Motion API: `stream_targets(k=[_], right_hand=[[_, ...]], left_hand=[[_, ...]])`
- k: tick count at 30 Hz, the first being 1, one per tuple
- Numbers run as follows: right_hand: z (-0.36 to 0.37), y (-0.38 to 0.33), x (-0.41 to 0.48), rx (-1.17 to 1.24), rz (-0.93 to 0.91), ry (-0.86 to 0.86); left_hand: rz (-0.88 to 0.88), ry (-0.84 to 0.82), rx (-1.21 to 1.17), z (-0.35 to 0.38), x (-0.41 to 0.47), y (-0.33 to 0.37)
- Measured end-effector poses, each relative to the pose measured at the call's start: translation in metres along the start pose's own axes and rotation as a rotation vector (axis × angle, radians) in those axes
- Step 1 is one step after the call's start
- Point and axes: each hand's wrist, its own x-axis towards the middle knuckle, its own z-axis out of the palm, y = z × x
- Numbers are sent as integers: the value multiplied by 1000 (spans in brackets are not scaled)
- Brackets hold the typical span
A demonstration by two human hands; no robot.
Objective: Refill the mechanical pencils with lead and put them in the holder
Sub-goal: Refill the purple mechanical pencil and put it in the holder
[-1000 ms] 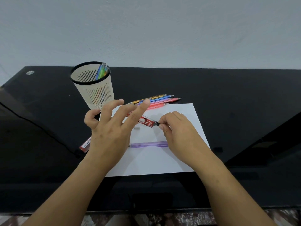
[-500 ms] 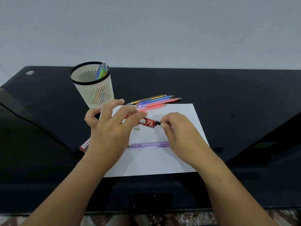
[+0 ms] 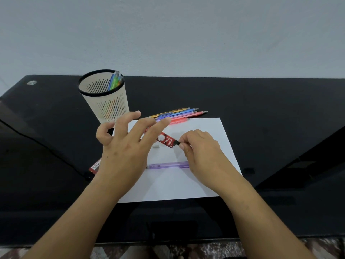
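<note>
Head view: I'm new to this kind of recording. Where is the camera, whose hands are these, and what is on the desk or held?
No machine here. The camera sits on a person's head and looks down at their own bare hands. The left hand holds one end of a red lead case, and the right hand pinches its black cap end. Under them a white sheet of paper lies on a black table. On the sheet lie a purple pencil and a small grey piece. More loose pencils lie at the sheet's far edge, near a slotted holder with stored pencils inside. A second red case peeks out left of the left wrist.
</note>
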Motion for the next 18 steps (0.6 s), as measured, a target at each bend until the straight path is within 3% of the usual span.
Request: stream_targets(k=[15, 18], right_hand=[[2, -1, -1, -46, -5, 6], [3, -1, 0, -51, 3, 11]], left_hand=[[20, -46, 16, 0, -1, 1], [12, 7, 19, 0, -1, 2]])
